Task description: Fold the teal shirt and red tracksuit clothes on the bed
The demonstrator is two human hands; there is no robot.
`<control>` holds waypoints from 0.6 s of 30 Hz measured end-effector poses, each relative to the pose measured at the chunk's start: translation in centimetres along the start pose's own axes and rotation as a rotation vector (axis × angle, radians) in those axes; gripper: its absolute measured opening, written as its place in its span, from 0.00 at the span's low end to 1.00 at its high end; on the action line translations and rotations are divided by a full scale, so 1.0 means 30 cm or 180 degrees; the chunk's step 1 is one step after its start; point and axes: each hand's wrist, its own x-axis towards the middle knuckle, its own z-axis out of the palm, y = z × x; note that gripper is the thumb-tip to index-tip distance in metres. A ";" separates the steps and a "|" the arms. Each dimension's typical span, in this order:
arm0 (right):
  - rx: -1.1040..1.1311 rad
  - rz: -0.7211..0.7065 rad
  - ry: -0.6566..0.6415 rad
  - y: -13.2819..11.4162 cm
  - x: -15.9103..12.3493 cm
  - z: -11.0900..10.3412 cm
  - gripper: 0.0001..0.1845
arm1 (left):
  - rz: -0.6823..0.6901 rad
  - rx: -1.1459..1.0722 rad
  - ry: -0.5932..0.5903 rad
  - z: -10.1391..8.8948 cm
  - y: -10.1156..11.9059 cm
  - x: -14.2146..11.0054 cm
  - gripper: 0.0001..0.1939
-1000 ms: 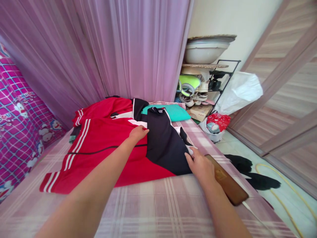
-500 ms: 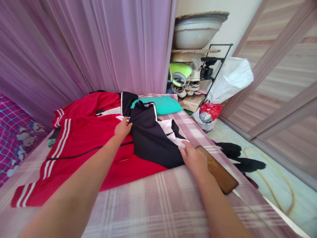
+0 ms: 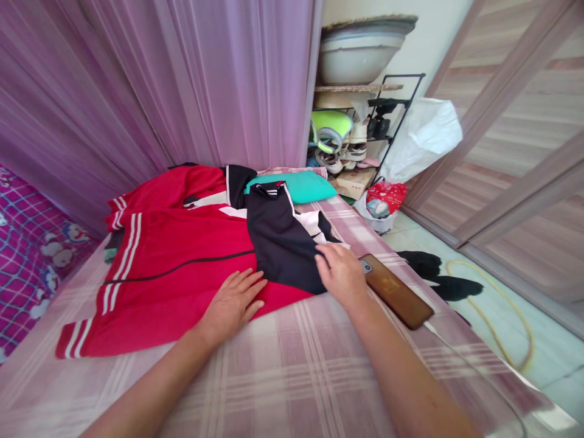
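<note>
A red jersey [image 3: 173,261] with white stripes and a black side panel [image 3: 283,243] lies spread on a pink plaid bed sheet [image 3: 292,371]. My left hand [image 3: 232,302] rests flat on the jersey's lower red hem, fingers stretched out. My right hand [image 3: 340,274] lies palm down on the lower right corner of the black panel, fingers pressed on the cloth, next to a brown phone [image 3: 395,290].
A teal cushion [image 3: 301,185] lies behind the jersey. Purple curtains [image 3: 182,85] hang at the back. A shoe rack [image 3: 360,140] with a basin on top, a white bag [image 3: 424,137] and a red bag [image 3: 385,198] stand to the right. Dark cloths and a yellow hose lie on the floor.
My left hand has slid from the jersey's middle down to its lower hem. My right hand moved slightly left onto the black panel. The black part now lies flatter.
</note>
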 end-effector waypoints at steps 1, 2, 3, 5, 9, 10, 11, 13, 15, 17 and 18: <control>0.0144 -0.0442 -0.0103 -0.031 -0.004 0.021 0.22 | -0.0027 0.0072 -0.0056 0.016 -0.003 -0.014 0.25; 0.0220 -0.0855 -0.0310 -0.056 -0.007 0.045 0.23 | -0.0050 0.0124 -0.0100 0.029 -0.009 -0.021 0.26; 0.0224 -0.1081 -0.0521 -0.071 -0.010 0.068 0.24 | -0.0067 0.0158 -0.0131 0.041 -0.015 -0.022 0.27; 0.0091 -0.1034 -0.0858 -0.071 -0.013 0.105 0.27 | -0.0085 0.0186 -0.0159 0.055 -0.025 -0.016 0.28; -0.0228 -0.0361 -0.0987 -0.004 -0.011 0.128 0.30 | -0.0145 0.0167 -0.0166 0.064 -0.022 -0.008 0.29; -0.0262 -0.0286 -0.0965 0.009 -0.010 0.126 0.30 | -0.0158 0.0152 -0.0145 0.066 -0.020 -0.009 0.29; -0.0281 -0.0234 -0.0942 0.015 -0.008 0.123 0.29 | -0.0165 0.0137 -0.0109 0.070 -0.018 -0.010 0.30; -0.0281 -0.0185 -0.0883 0.007 -0.001 0.113 0.29 | -0.0154 0.0118 -0.0011 0.079 -0.017 -0.013 0.30; -0.0242 -0.0246 -0.0719 -0.021 0.014 0.099 0.27 | -0.0138 0.0118 0.0073 0.088 -0.019 -0.013 0.29; -0.0143 -0.0505 -0.0493 -0.054 0.037 0.088 0.26 | -0.0128 0.0120 0.0090 0.094 -0.020 -0.012 0.29; -0.0094 -0.0710 -0.0443 -0.066 0.050 0.086 0.25 | -0.0138 0.0119 0.0068 0.095 -0.020 -0.011 0.30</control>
